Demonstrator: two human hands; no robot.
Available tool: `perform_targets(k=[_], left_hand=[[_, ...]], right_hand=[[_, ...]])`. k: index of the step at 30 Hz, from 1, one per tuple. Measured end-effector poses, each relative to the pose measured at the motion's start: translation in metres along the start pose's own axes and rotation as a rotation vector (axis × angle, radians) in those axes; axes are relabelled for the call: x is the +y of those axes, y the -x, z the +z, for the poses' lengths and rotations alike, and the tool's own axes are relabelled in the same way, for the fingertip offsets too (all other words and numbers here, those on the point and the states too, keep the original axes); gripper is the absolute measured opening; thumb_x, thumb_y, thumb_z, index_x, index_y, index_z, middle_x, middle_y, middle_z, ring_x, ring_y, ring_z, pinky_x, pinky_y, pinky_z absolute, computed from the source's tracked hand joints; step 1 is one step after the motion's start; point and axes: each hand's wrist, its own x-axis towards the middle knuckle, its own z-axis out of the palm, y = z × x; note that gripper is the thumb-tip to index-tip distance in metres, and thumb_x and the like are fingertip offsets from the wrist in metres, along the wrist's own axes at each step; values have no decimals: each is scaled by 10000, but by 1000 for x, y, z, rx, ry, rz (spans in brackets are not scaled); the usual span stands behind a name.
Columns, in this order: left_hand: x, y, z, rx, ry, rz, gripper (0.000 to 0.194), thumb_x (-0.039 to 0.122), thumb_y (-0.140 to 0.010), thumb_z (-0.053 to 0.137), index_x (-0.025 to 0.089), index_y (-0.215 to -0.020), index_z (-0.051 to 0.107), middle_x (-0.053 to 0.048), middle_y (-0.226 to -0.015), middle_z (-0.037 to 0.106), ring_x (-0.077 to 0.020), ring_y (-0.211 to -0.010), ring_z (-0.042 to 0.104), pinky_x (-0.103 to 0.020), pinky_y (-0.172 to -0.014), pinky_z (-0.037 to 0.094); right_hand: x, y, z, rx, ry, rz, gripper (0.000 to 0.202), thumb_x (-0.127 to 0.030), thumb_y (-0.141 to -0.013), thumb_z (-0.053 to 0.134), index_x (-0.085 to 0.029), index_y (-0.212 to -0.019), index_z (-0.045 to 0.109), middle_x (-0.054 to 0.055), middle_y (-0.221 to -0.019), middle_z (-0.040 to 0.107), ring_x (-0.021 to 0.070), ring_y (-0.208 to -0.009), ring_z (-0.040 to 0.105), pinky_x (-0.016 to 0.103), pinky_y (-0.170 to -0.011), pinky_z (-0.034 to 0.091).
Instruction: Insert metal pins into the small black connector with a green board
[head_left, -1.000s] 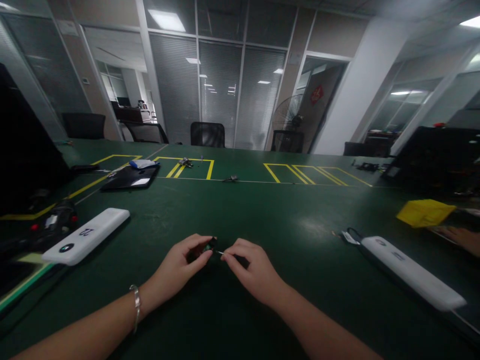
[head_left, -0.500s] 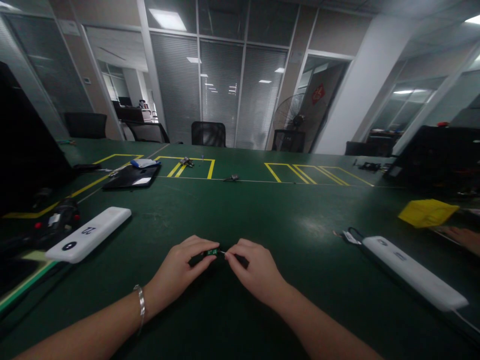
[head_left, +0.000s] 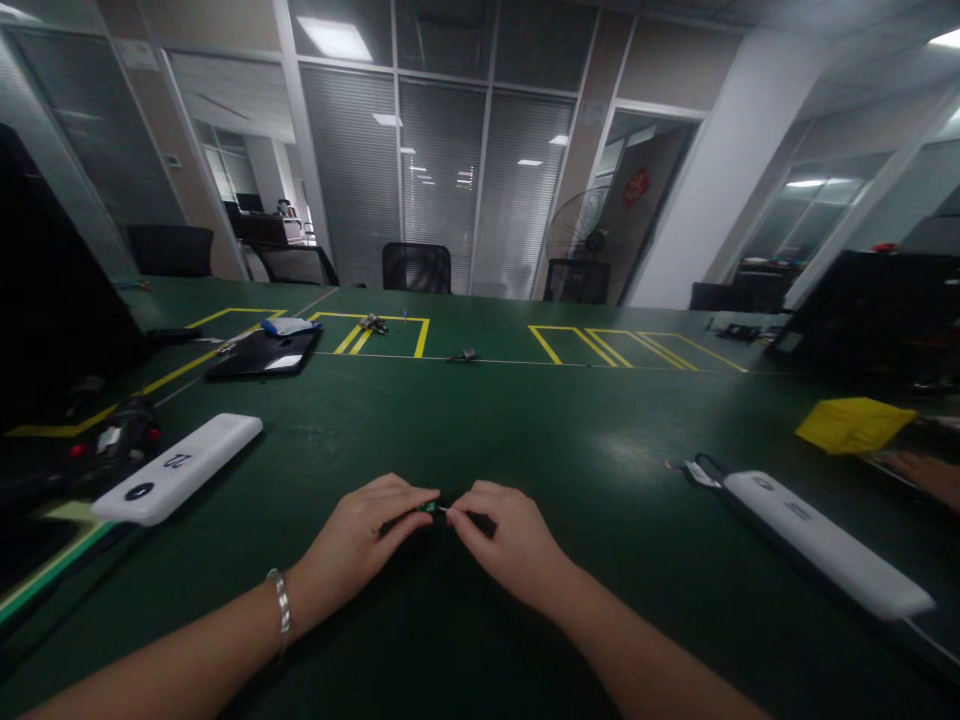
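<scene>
Near the middle of the green table, my left hand pinches a small green piece between thumb and fingers. It looks like a little circuit board, mostly covered by the fingertips. Just to its right, my right hand has thumb and forefinger closed on a thin, light-coloured piece that points toward the green one. Whether the two pieces touch is too small to tell. Both hands are low over the table, fingertips nearly meeting.
White elongated devices lie at left and right. Behind the left one is a black tablet-like object. A small dark object lies farther back. At right are a yellow block and another person's hand.
My left fingertips have moved slightly right and now cover more of the green piece. My right hand has shifted very slightly left.
</scene>
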Motion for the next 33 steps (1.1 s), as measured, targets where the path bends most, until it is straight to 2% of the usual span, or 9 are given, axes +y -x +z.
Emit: perform_targets(k=[15,24,30,33], left_hand=[[4,-2,-2,-22,124,-70,250,214,-914,573,282,-1126,686,-22,-979,710,-183,-894,657,-302,-803,524],[3,-2,-1,-61,140,-86,244,225,-926,544,296,-1121,671,-11,-1027,695,-183,-956,637,-309,-851,496],[-3,-3,-1,-28,230,-262,200,290,-904,562,255,-1094,612,-15,-1077,676,-205,-1015,620,-329,-850,489],[-4,-5,-3,-65,255,-280,164,294,-895,566,240,-1037,630,-15,-1048,674,-207,-995,616,-328,-841,486]], right_hand=[[0,2,1,5,-94,0,211,-262,-943,509,-231,-859,700,-16,-787,640,126,-713,587,233,-621,382],[2,0,1,17,-108,14,209,-267,-937,517,-230,-856,706,-13,-768,635,130,-694,578,239,-627,387],[3,-1,-1,62,-98,58,212,-267,-930,521,-220,-849,711,1,-772,638,147,-712,577,253,-633,384],[4,-2,-2,76,-106,73,219,-265,-935,514,-216,-857,713,4,-790,650,147,-725,585,253,-650,395]])
